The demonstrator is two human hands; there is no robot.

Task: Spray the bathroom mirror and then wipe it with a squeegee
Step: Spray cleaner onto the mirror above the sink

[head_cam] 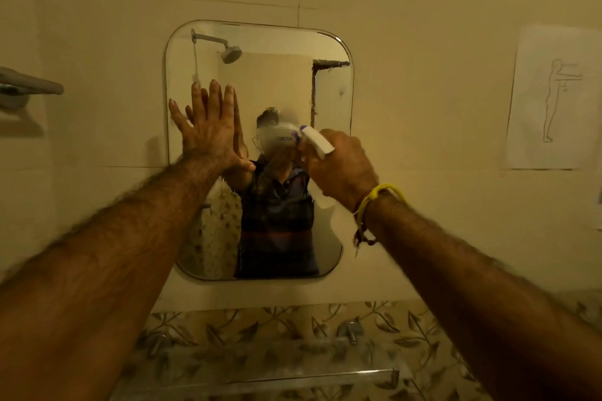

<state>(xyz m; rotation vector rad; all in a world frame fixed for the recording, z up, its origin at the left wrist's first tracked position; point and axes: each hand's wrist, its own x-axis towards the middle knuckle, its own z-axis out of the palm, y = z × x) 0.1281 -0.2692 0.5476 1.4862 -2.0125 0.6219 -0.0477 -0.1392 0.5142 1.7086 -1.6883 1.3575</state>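
Spraying is the step in hand. A rounded-corner frameless wall mirror [260,81], taller than wide, hangs on the far tiled wall straight ahead of both arms. The left hand [208,130] is spread wide and flat, fingers up, apparently resting on the glass at its left side. The right hand [338,163] is wrapped round a white plastic spray bottle with a purple nozzle [317,140], whose nozzle points left and away at the mirror's middle, close to the glass; a yellow thread band [379,195] circles that wrist. A misty patch clouds the glass just ahead of the nozzle; the rest looks dry. No squeegee is in view. Judging by this, the upper and lower glass needs spray next, and the right hand is placed to do it.
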